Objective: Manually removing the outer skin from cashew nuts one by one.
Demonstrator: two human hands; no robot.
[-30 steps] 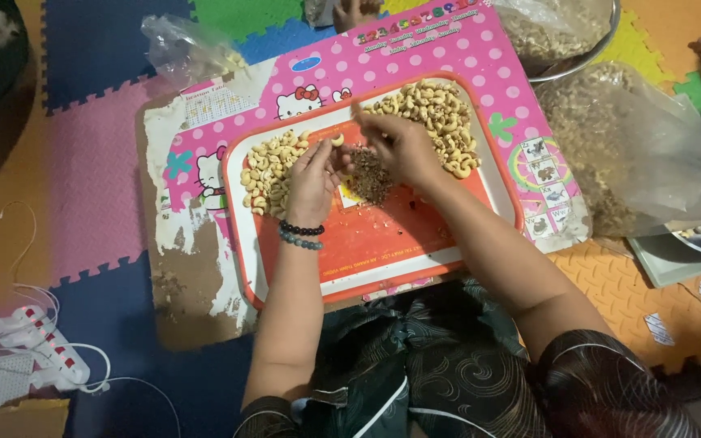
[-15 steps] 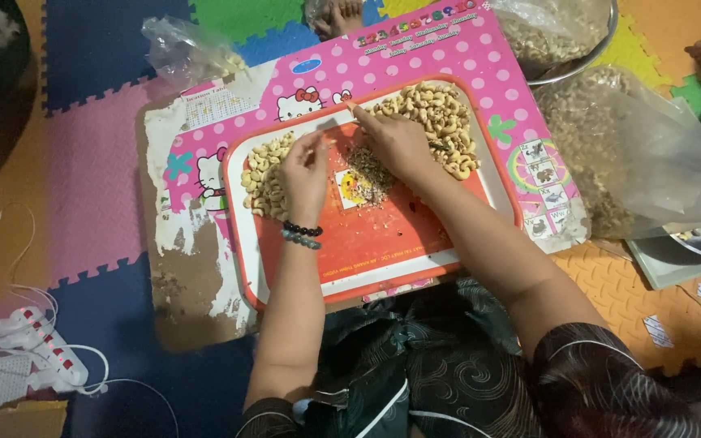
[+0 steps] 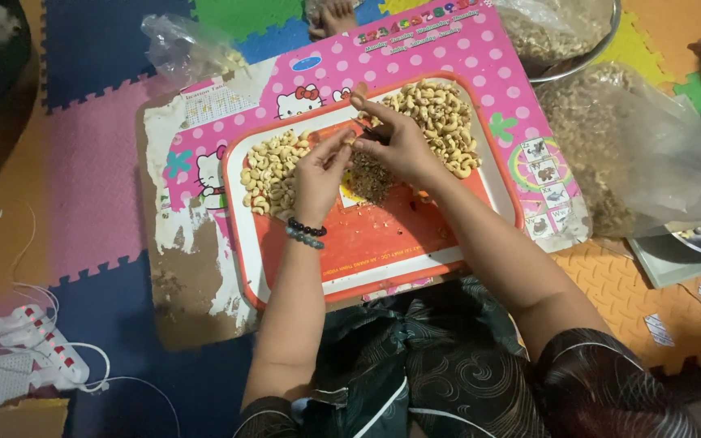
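I see both hands meet over the orange tray (image 3: 383, 243): left hand (image 3: 318, 166) and right hand (image 3: 395, 142) pinching one cashew (image 3: 352, 139) between fingertips; peeled pile left, unpeeled pile right, husk heap just below.

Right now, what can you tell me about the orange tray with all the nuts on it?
The tray is orange plastic with a pale rim, lying flat on a pink dotted board. Pale curved nuts sit in two piles, one left and one right, with brown crumbs between. Both hands work above its middle.
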